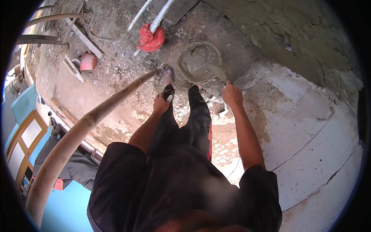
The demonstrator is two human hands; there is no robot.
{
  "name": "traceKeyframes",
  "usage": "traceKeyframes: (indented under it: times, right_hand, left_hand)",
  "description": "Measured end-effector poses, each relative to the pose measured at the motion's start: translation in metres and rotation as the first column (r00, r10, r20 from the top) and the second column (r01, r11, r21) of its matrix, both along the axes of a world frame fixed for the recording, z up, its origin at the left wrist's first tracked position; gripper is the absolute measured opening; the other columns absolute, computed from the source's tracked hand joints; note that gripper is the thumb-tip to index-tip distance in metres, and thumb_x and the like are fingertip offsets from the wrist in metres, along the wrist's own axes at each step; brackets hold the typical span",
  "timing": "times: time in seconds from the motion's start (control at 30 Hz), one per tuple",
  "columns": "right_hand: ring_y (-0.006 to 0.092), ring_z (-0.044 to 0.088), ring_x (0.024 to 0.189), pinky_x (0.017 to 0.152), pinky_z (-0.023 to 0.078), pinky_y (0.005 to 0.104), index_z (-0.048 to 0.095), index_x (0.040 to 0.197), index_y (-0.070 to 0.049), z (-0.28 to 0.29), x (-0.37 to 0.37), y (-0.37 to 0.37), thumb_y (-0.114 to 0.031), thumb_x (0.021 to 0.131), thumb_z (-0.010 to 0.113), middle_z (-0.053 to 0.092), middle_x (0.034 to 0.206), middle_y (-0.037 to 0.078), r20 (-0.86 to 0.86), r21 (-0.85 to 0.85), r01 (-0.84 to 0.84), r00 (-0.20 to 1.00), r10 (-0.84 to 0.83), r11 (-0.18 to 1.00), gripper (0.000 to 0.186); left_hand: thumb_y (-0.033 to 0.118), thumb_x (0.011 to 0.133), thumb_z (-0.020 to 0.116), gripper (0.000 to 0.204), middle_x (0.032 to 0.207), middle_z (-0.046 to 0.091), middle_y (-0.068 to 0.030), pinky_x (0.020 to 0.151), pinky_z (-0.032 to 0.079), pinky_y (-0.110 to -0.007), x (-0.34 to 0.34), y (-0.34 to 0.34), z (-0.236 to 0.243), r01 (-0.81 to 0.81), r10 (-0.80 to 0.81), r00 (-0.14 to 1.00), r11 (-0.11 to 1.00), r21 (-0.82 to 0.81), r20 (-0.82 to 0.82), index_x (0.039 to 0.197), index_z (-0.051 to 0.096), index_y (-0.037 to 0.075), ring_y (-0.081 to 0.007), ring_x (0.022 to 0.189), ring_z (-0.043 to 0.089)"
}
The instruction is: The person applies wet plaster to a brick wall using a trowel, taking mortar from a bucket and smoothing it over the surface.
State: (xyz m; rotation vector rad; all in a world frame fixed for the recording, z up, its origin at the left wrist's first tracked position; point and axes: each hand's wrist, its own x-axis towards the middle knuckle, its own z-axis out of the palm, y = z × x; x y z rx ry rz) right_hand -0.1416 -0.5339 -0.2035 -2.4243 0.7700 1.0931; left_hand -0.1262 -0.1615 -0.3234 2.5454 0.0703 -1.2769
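Observation:
I look straight down at my dark trousers and feet on a rubble-strewn ledge. My left hand [161, 104] is curled into a fist beside my left leg, with a small pale object [170, 98] sticking out of it. My right hand [232, 94] is closed at the edge of a round mortar pan [181, 71]. It seems to grip the handle of a trowel [211, 72], whose grey blade lies across the pan's wet mortar. The handle itself is hidden by my fingers.
A thick bamboo pole [85, 123] slants from the lower left up toward my feet. A red cloth bundle [150, 38] hangs on white pipes [156, 19] ahead. An orange pot [89, 61] and planks lie far left. Pale block masonry [309, 127] curves to my right.

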Motion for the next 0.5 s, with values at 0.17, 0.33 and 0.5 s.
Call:
traceKeyframes:
  times: [0.17, 0.33, 0.5]
  right_hand:
    - [0.0387, 0.064, 0.101, 0.084, 0.052, 0.0473, 0.060, 0.105, 0.003, -0.167, 0.044, 0.021, -0.014, 0.089, 0.050, 0.066, 0.106, 0.023, 0.092, -0.031, 0.066, 0.994, -0.062, 0.997, 0.026]
    - [0.0355, 0.065, 0.082, 0.070, 0.053, 0.0448, 0.062, 0.091, 0.000, -0.305, 0.028, 0.109, -0.020, 0.086, 0.063, 0.067, 0.088, 0.019, 0.226, 0.053, 0.437, 0.871, -0.437, 0.898, 0.021]
    - [0.0163, 0.052, 0.044, 0.040, 0.043, 0.0326, 0.053, 0.077, -0.007, -0.300, 0.024, 0.170, -0.021, 0.084, 0.071, 0.053, 0.060, 0.005, -0.127, 0.675, 0.736, 0.186, -0.974, 0.053, 0.024]
  left_hand:
    - [0.046, 0.084, 0.064, 0.073, 0.127, 0.051, -0.0215, 0.096, 0.044, -0.049, -0.008, -0.001, 0.006, 0.165, -0.190, 0.974, 0.967, 0.193, 0.121, 0.137, 0.040, 0.002, -0.0408, 0.116, 0.050]
    - [0.039, 0.083, 0.065, 0.070, 0.125, 0.054, -0.0216, 0.097, 0.044, -0.045, 0.020, 0.017, 0.003, 0.156, -0.172, 0.981, 0.974, 0.161, 0.089, 0.137, 0.040, 0.002, -0.0386, 0.115, 0.051]
    - [0.036, 0.082, 0.066, 0.070, 0.124, 0.055, -0.0214, 0.097, 0.044, -0.045, 0.029, 0.030, -0.001, 0.171, -0.182, 0.982, 0.970, 0.173, 0.047, 0.138, 0.040, 0.003, -0.0378, 0.116, 0.051]
